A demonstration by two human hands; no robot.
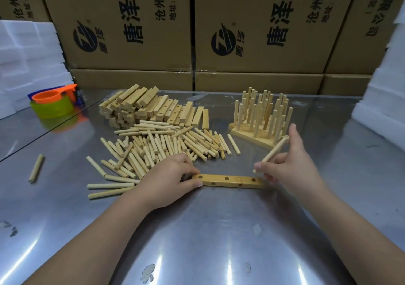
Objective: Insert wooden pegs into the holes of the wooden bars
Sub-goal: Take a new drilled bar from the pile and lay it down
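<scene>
- A stainless-steel table (197, 230) fills the foreground, its shiny top streaked with light reflections and a few smudges.
- Brown cardboard boxes (131, 21) with black Chinese print and a round logo are stacked along the table's far edge.
- White foam blocks (28, 50) are piled at far left, and more white foam (383, 91) stands at far right.
- An orange plastic cup (47, 97) sits in a yellow-green translucent container (52, 109) on the table at left, with a blue piece (79, 100) just behind.

Warehouse packing bench: stacked printed cartons (122, 28), foam blocks (28, 50), steel table (197, 230).
</scene>
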